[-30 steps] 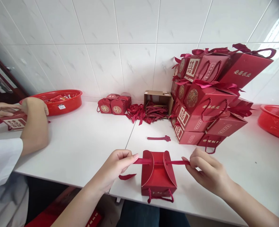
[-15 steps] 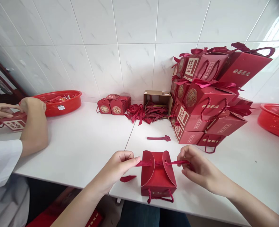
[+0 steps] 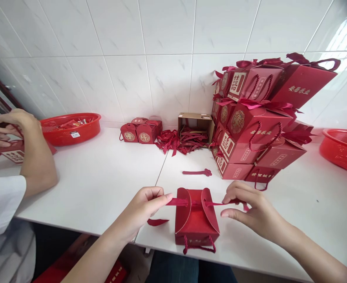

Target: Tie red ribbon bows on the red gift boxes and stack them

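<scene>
A small red gift box (image 3: pixel 197 228) stands at the table's front edge, its two curved top flaps folded inward and a twisted cord handle on its front. Through slots in both flaps runs a dark red ribbon (image 3: pixel 178 202), stretched sideways. My left hand (image 3: pixel 151 201) pinches its left end between thumb and finger; a loose tail (image 3: pixel 157 222) hangs below. On the other side my right hand (image 3: pixel 247 202) has the right end in its curled fingers, with the thumb lowered away from them. Beyond the box lies a knotted cord handle (image 3: pixel 197 172).
Finished red boxes (image 3: pixel 258 122) are stacked high at right. Ribbons (image 3: pixel 170 141) spill from a cardboard box (image 3: pixel 195 116) by the wall, near several small boxes (image 3: pixel 141 131). Red basins (image 3: pixel 85 129) stand at both sides. A co-worker's hands (image 3: pixel 17 122) handle a box at left.
My right thumb has dropped away from the fingers, and the right hand has shifted slightly along the ribbon. My left hand moved slightly left. The co-worker's hands have lifted above their box.
</scene>
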`<act>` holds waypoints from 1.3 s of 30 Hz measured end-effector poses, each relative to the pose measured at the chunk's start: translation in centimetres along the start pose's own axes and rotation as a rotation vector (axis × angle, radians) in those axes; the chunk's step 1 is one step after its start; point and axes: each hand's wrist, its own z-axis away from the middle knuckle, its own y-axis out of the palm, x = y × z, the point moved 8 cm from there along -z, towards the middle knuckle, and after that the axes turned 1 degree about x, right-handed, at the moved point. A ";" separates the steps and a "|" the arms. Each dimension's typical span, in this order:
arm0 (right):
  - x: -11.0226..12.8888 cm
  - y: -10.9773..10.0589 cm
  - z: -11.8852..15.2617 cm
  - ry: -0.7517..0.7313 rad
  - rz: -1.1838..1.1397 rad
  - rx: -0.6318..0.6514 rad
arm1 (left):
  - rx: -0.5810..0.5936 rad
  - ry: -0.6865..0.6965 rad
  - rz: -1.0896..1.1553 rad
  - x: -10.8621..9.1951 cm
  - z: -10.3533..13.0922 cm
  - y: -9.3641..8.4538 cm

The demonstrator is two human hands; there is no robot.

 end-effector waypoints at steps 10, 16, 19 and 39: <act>3.0 -0.3 2.0 -0.526 0.552 -0.264 | 0.053 -0.008 -0.033 0.5 -0.3 0.5; 1.5 2.2 2.8 -0.459 0.473 -0.217 | 0.132 -0.045 -0.039 3.4 -1.0 1.7; -0.1 3.0 2.7 -0.320 0.467 -0.172 | 0.010 0.022 -0.133 3.6 -1.0 0.8; -4.5 8.9 7.3 0.828 -1.113 -0.200 | -0.452 0.129 0.073 4.0 3.3 -1.9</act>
